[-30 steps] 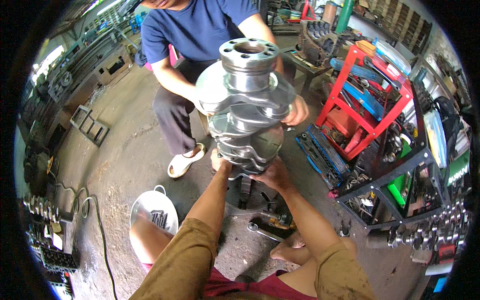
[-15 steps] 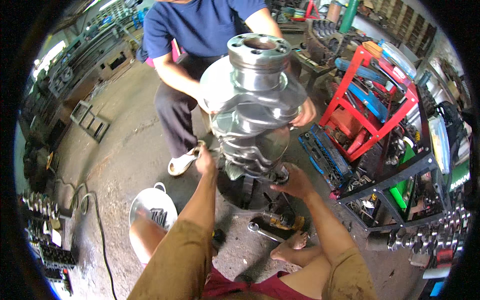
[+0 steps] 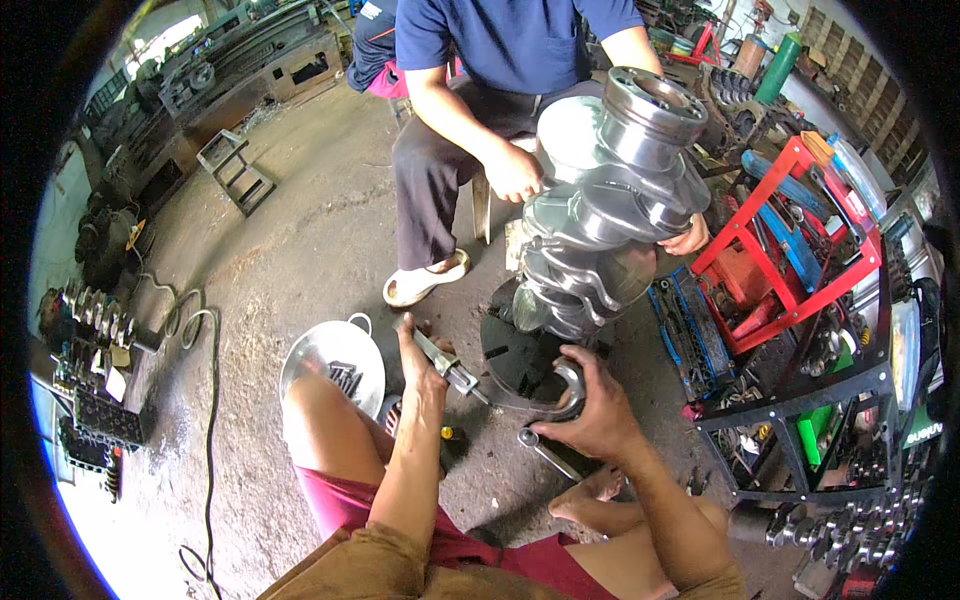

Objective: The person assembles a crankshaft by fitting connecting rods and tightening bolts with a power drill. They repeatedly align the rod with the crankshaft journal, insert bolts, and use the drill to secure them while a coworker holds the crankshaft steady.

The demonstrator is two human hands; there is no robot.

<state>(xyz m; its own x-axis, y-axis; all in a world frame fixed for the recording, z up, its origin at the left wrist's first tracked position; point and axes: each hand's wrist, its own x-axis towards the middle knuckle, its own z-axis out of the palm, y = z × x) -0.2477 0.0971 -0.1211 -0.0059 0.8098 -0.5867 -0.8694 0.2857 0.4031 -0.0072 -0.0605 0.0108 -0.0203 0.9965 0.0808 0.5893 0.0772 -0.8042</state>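
Observation:
A large shiny crankshaft (image 3: 590, 265) stands on end in front of me, over a dark round slotted base (image 3: 505, 350). A person in a blue shirt (image 3: 500, 45) sits opposite, with hands at its sides. Below it I hold what looks like a large C-shaped micrometer (image 3: 458, 377). My left hand (image 3: 420, 360) is closed around its straight barrel end. The curved end sits in my right hand (image 3: 600, 410), fingers wrapped round it. The micrometer is apart from the crankshaft. On the floor by my foot lies a ratchet-like wrench (image 3: 555, 461).
To the left stands a white basin (image 3: 300, 352) with dark metal pieces inside. A red tool rack (image 3: 745, 235) and a blue-edged tool tray (image 3: 690, 335) are at right. Several smaller crankshafts (image 3: 850, 530) lie lower right. A cable (image 3: 212, 430) runs along the left floor.
My hands and the micrometer have come down and away from the crankshaft's lower part, toward me. The view has swung left, so the crankshaft and person appear further right.

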